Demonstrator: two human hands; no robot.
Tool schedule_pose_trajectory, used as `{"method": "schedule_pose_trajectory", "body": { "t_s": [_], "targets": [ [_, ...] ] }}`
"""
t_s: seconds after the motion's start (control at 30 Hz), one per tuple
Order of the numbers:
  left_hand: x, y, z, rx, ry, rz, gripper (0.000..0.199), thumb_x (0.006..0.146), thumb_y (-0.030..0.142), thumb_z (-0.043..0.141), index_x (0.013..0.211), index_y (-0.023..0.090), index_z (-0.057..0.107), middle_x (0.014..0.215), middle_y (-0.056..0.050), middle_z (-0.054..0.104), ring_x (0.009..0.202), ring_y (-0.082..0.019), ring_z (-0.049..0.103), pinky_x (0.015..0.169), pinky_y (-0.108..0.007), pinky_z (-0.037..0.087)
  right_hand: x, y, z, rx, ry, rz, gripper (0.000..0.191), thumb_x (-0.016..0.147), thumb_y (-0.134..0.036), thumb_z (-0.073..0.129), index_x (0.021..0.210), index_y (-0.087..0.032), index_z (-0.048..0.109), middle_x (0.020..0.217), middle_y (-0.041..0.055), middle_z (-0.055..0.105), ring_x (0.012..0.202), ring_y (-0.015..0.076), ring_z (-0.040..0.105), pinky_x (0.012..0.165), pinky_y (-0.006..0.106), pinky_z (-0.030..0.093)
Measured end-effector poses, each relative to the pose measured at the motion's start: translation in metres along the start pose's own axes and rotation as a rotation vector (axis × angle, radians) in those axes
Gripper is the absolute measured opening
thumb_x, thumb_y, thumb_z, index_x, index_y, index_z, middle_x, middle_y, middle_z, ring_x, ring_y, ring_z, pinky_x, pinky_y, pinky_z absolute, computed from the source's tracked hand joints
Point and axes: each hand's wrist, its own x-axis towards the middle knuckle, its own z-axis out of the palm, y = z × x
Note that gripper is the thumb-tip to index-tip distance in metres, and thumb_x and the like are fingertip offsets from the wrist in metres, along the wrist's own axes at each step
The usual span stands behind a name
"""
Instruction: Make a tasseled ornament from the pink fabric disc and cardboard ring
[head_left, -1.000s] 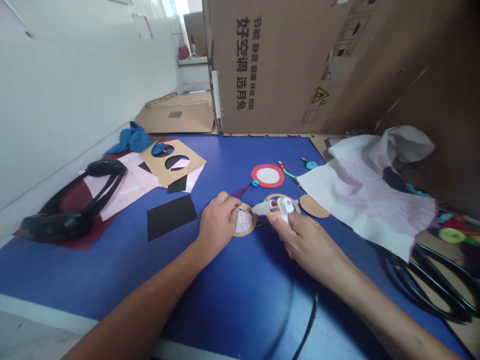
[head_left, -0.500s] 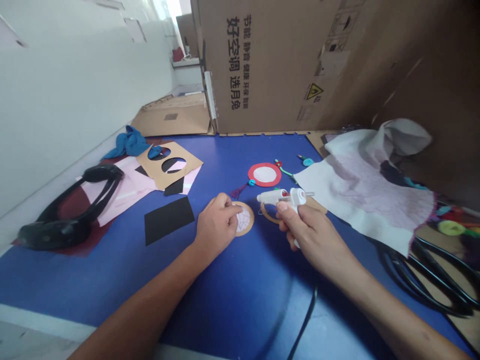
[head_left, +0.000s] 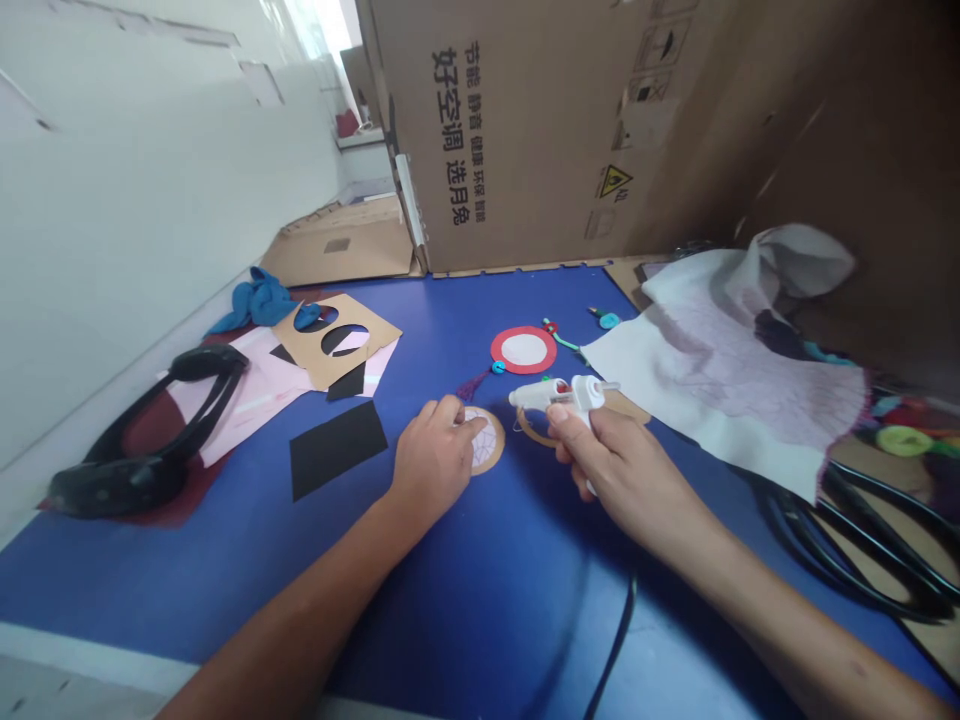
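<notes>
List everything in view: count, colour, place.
blue work surface: 1, blue, underneath
cardboard box: 1, brown, behind
cardboard stencil: 1, tan, left
pink paper: 1, pink, under stencil
black paper: 1, black, left of centre
cloth: 1, blue, by wall
black strap: 1, black, far left
white fabric: 1, white, right
web ring: 1, tan, under left hand
cardboard ring: 1, tan, under hot glue gun
red ring: 1, red, beyond glue gun
hot glue gun: 1, white, right hand
left hand: 1, on web ring
right hand: 1, gripping gun
</notes>
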Motion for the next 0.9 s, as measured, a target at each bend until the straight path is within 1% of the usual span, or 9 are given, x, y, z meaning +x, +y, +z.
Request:
{"method": "schedule_pose_trajectory", "body": {
  "t_s": [0.2, 0.4, 0.6, 0.7, 0.8, 0.83, 0.9],
  "targets": [
    [0.000, 0.001, -0.002, 0.028, -0.016, 0.014, 0.042, 0.094, 0.008, 0.052, 0.118, 0.028, 0.079, 0.108, -0.008, 0.065, 0.093, -0.025, 0.056, 0.075, -0.036, 0.049, -0.001, -0.001, -0.001, -0.003, -0.009, 0.028, 0.066, 0.101, -0.079, 0.042, 0.072, -0.022, 0.061, 0.056, -0.0001, 0.062, 0.050, 0.0170, 0.059, 0.052, 0.031, 0.041],
    [0.000, -0.001, 0.000, 0.019, 0.006, 0.028, 0.043, 0.091, 0.007, 0.053, 0.119, 0.027, 0.079, 0.107, -0.009, 0.065, 0.093, -0.025, 0.056, 0.075, -0.037, 0.050, 0.000, -0.002, -0.001, -0.014, -0.006, 0.002, 0.066, 0.102, -0.077, 0.041, 0.073, -0.021, 0.061, 0.057, 0.0000, 0.063, 0.050, 0.0164, 0.059, 0.054, 0.031, 0.041],
    [0.001, -0.001, 0.002, -0.003, 0.042, 0.050, 0.043, 0.088, 0.005, 0.053, 0.114, 0.025, 0.080, 0.102, -0.009, 0.065, 0.090, -0.025, 0.058, 0.076, -0.037, 0.051, 0.000, 0.001, 0.000, -0.020, -0.013, 0.004, 0.064, 0.102, -0.076, 0.042, 0.073, -0.022, 0.060, 0.056, -0.0006, 0.062, 0.051, 0.0165, 0.059, 0.055, 0.031, 0.041],
    [0.001, -0.005, 0.003, -0.089, 0.106, 0.053, 0.040, 0.087, 0.004, 0.052, 0.109, 0.024, 0.080, 0.099, -0.007, 0.066, 0.090, -0.024, 0.061, 0.076, -0.035, 0.053, 0.001, 0.002, -0.001, -0.021, -0.011, -0.005, 0.065, 0.103, -0.075, 0.041, 0.072, -0.022, 0.060, 0.055, -0.0008, 0.061, 0.051, 0.0166, 0.058, 0.054, 0.030, 0.041],
    [0.001, -0.013, 0.002, -0.236, 0.241, 0.039, 0.040, 0.085, -0.001, 0.049, 0.103, 0.020, 0.077, 0.098, -0.006, 0.070, 0.091, -0.021, 0.066, 0.079, -0.034, 0.055, 0.001, 0.002, -0.002, -0.023, 0.002, -0.009, 0.065, 0.102, -0.076, 0.042, 0.072, -0.022, 0.061, 0.054, -0.0006, 0.061, 0.051, 0.0172, 0.058, 0.054, 0.031, 0.041],
    [0.001, -0.016, 0.001, -0.276, 0.285, 0.060, 0.040, 0.084, -0.003, 0.047, 0.101, 0.019, 0.076, 0.098, -0.006, 0.072, 0.093, -0.021, 0.068, 0.081, -0.034, 0.057, 0.000, 0.002, -0.002, -0.022, 0.009, -0.007, 0.064, 0.102, -0.076, 0.042, 0.072, -0.022, 0.061, 0.054, -0.0006, 0.061, 0.051, 0.0174, 0.058, 0.054, 0.031, 0.041],
    [0.001, -0.020, -0.001, -0.326, 0.340, 0.147, 0.038, 0.083, -0.006, 0.046, 0.096, 0.017, 0.073, 0.100, -0.007, 0.076, 0.096, -0.021, 0.071, 0.086, -0.035, 0.059, 0.000, 0.001, -0.002, -0.019, 0.019, -0.003, 0.064, 0.102, -0.076, 0.043, 0.073, -0.022, 0.062, 0.055, -0.0005, 0.062, 0.051, 0.0175, 0.059, 0.054, 0.031, 0.041]
  ]
}}
